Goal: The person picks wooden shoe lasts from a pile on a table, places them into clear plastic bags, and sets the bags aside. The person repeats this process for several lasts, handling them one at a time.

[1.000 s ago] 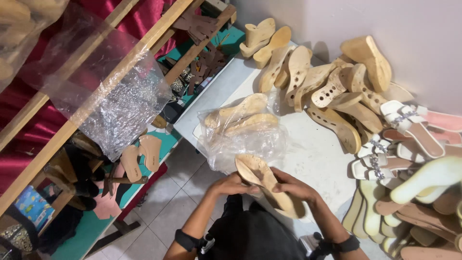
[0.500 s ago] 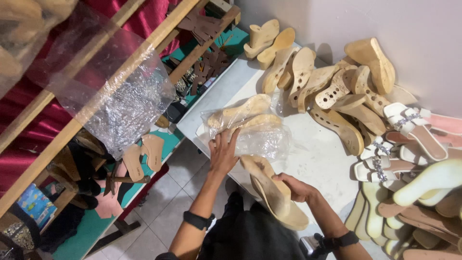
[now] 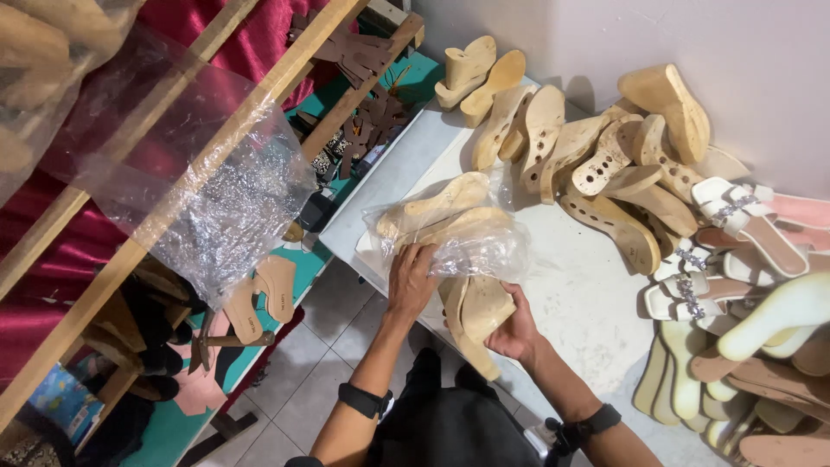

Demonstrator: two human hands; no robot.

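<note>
Clear bag (image 3: 450, 229) on the white table (image 3: 588, 294), two tan soles (image 3: 437, 203) inside, one on top of the other. Left hand (image 3: 411, 277) flat on the near end of the bag, fingers spread and a little bent, pressing the plastic. Right hand (image 3: 516, 329) curled around another pair of soles (image 3: 474, 320), fingers closed on the pair, just below the bag at the table edge. Lower tip of that pair hidden behind dark clothes. More bare soles (image 3: 562, 143) piled near the wall, white sandals (image 3: 735, 216) beside them. At far right, shoes cut off by the edge. Second bag (image 3: 207, 190) hanging over the wooden shelf (image 3: 112, 259), maybe empty, hard to tell through the shine. Dark stuff under the shelf too dim to make out.
</note>
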